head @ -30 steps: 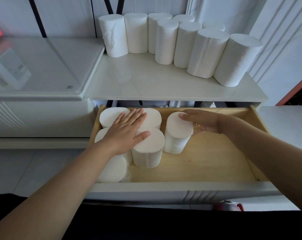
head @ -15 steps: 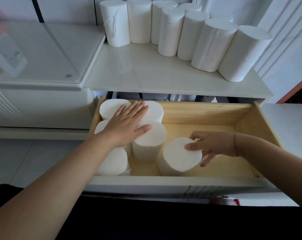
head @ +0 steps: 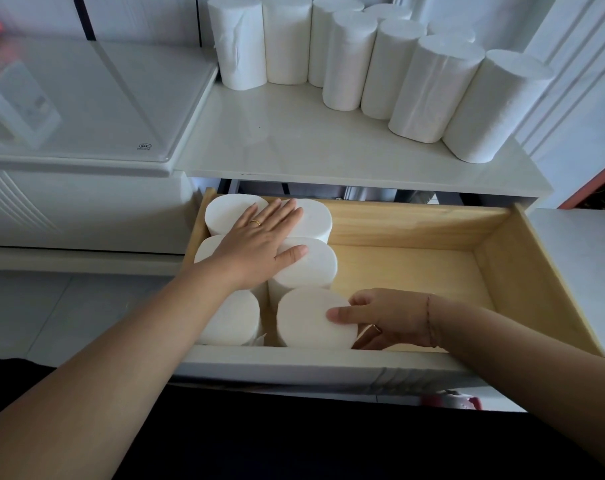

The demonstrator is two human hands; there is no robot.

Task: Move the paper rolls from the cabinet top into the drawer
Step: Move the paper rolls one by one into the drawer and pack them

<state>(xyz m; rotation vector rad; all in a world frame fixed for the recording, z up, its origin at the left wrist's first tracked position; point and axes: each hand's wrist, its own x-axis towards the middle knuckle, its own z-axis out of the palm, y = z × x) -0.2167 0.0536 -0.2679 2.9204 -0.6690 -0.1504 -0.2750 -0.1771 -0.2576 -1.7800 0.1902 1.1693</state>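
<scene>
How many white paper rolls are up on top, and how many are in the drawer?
Paper rolls on the cabinet top: 9
Paper rolls in the drawer: 6, counting the roll that the right hand grips
Total: 15

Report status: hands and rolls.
Left hand flat on drawer rolls. Right hand grips front roll. More rolls on cabinet top. No obstruction seen.

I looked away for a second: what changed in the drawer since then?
The right hand drew its roll to the drawer front, then left beside the packed rolls, still gripping it. The left hand stayed flat on them; the top rolls stayed put.
</scene>
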